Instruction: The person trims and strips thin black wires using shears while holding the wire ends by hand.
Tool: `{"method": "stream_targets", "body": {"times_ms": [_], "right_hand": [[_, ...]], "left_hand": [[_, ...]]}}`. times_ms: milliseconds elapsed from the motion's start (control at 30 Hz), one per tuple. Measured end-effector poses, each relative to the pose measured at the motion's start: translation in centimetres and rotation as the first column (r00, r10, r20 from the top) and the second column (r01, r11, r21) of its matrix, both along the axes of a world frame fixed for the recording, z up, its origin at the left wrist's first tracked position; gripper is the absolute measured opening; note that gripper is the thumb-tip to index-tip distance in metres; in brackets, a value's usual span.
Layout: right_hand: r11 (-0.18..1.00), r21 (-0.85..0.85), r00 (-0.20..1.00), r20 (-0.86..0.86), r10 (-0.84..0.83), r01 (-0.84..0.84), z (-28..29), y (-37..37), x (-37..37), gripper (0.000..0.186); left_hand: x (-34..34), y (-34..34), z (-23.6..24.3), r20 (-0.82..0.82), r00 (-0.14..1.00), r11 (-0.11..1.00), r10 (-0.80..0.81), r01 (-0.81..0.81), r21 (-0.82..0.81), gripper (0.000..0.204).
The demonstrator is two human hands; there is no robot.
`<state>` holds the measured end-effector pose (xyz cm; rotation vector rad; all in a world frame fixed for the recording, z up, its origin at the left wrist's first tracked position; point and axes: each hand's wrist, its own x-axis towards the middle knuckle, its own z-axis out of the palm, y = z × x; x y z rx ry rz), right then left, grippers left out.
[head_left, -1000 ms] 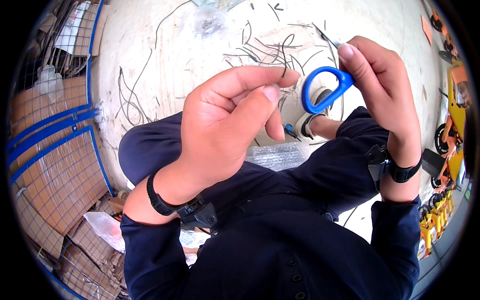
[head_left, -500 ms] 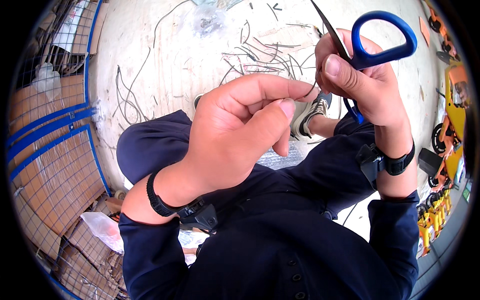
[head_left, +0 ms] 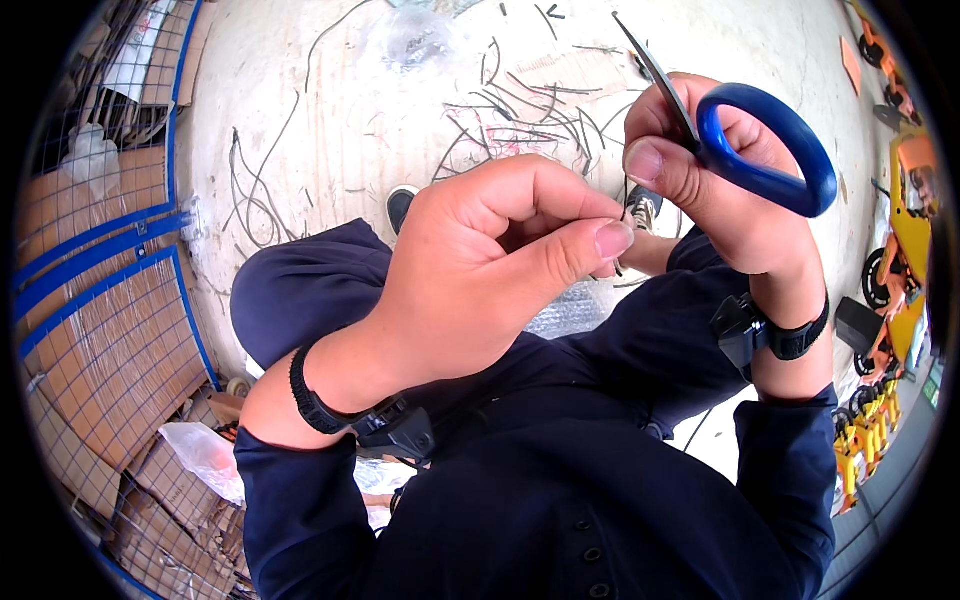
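My left hand is closed in a pinch, thumb against index finger, on a short thin black wire. The wire runs up to the fingertips of my right hand, and a bit of it shows below my left thumb. Held in my right hand are scissors with a blue handle. One dark blade points up and away to the left, and a handle loop sticks out to the right of the hand. The fingers partly hide the rest of the scissors. Whether the right fingertips also grip the wire is hard to tell.
Many cut pieces of black wire lie scattered on the pale floor, with a longer loose wire at left. Clear plastic lies at the far side. A blue mesh cage with cardboard stands left; yellow and orange wheeled items line the right.
The scissors have turned in my right hand, the loop swinging down and right. My left thumb and fingertips have shifted right and slightly down, closing on the wire.
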<state>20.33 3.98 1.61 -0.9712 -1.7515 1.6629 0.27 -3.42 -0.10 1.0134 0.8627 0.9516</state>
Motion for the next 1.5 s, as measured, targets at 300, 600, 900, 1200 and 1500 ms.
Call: {"method": "stream_targets", "body": {"times_ms": [300, 600, 900, 1200, 1500], "right_hand": [[0.989, 0.147, 0.999, 0.055, 0.004, -0.012, -0.2, 0.3, -0.1, 0.013], [0.967, 0.233, 0.955, 0.294, 0.031, -0.103, 1.6, 1.6, 3.2, 0.049], [0.896, 0.337, 0.933, 0.308, 0.185, -0.289, 1.4, -0.8, 1.4, 0.049], [0.808, 0.459, 0.889, 0.429, 0.163, -0.369, 1.3, -0.7, 0.6, 0.022], [0.805, 0.410, 0.832, 0.526, 0.176, -0.430, 1.9, -0.7, 0.8, 0.020]], "left_hand": [[0.7, -0.2, -0.1, 0.084, 0.996, 0.998, 0.028, -0.033, 0.058, 0.016], [0.6, 0.2, 0.2, 0.106, 0.990, 0.992, 0.090, -0.079, -0.099, 0.024], [0.5, 0.4, -0.5, 0.156, 0.979, 0.989, 0.127, -0.114, -0.092, 0.025], [0.4, 0.2, 0.0, 0.087, 0.992, 0.985, 0.091, -0.076, -0.156, 0.026], [0.4, 0.2, 0.4, 0.022, 0.996, 0.983, 0.089, -0.084, -0.166, 0.026]]}}
